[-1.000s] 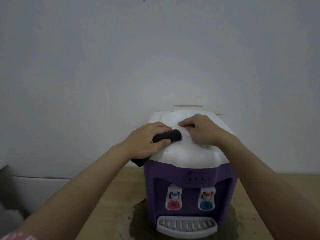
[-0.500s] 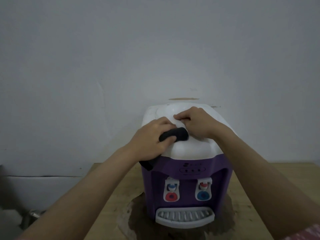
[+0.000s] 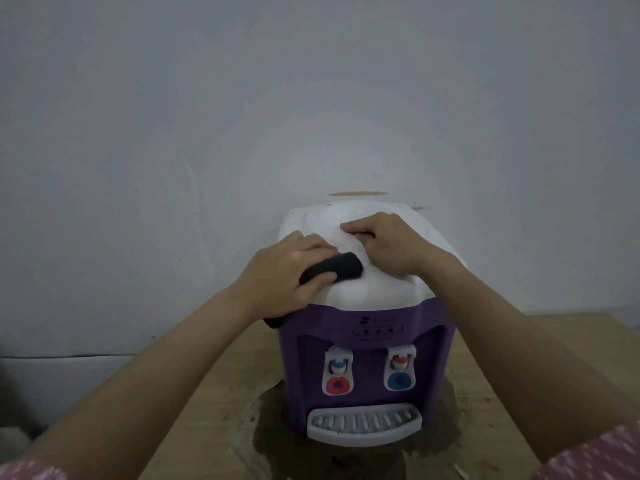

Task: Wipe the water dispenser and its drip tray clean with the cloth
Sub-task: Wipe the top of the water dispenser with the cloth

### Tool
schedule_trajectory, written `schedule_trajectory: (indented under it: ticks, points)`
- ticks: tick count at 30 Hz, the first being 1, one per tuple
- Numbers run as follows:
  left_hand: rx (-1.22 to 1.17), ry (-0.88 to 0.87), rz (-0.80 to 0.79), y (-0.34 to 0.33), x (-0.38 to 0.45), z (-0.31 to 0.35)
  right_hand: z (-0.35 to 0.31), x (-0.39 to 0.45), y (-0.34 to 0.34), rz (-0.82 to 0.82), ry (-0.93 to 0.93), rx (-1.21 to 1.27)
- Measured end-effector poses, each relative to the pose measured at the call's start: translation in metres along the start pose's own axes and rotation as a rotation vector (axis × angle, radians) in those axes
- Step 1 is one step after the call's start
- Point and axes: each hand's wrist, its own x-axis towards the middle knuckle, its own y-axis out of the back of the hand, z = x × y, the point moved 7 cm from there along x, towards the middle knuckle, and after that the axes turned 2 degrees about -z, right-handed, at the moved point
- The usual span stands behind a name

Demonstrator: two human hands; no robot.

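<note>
We note left hand (image 3: pixel 277 271) gripping rolled black cloth (image 3: pixel 334 270) on water dispenser (image 3: pixel 363 341) white top; right hand (image 3: pixel 384 247), fingers curled, presses top. Drip tray (image 3: pixel 363 426) at 6 o'clock from both hands, long axis 9-to-3, cloth hand nearer in our judgement.

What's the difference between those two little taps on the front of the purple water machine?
The left tap has a red round button at its bottom and a blue knob above it; the right tap has a blue round button and a red knob above it. The left tap also sits slightly lower in the picture. Both have white housings of the same shape, set side by side in the purple recess above the grey drip tray.
</note>
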Motion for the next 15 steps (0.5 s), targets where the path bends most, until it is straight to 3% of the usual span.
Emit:
schedule_trajectory:
  ticks: [3, 5, 12, 15]
  points:
    - [0.062, 0.251, 0.012, 0.005, 0.003, -0.034, -0.001, -0.009, 0.002, 0.120, 0.048, -0.121]
    - [0.082, 0.316, 0.073, 0.004, 0.001, -0.039, -0.001, -0.019, 0.000, 0.208, 0.071, -0.169]
    - [0.035, -0.005, 0.175, -0.001, -0.016, 0.006, -0.012, -0.032, -0.005, 0.362, 0.114, -0.234]
    - [0.043, 0.152, 0.196, 0.004, -0.016, -0.022, -0.009, -0.030, -0.005, 0.361, 0.107, -0.257]
